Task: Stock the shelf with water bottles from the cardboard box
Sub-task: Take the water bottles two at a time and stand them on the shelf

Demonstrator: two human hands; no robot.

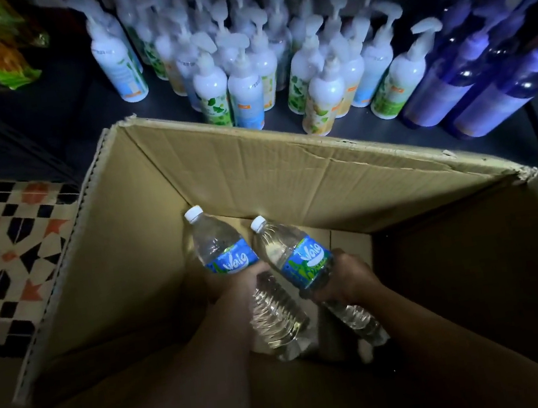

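Water bottles (221, 245) gripped in both hands (237, 284), cardboard box (291, 173) on patterned tile floor (7, 247), dark shelf (494, 144) behind

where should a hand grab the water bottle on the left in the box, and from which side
Around the mid-body, at or just below the blue label, coming from the near side. The left bottle tilts cap-away over the cardboard box, so its base end faces the person. The left hand already wraps it there.

dim room, patterned tile floor (7, 247), dark surface (512, 149) crowded with pump bottles (245, 93).
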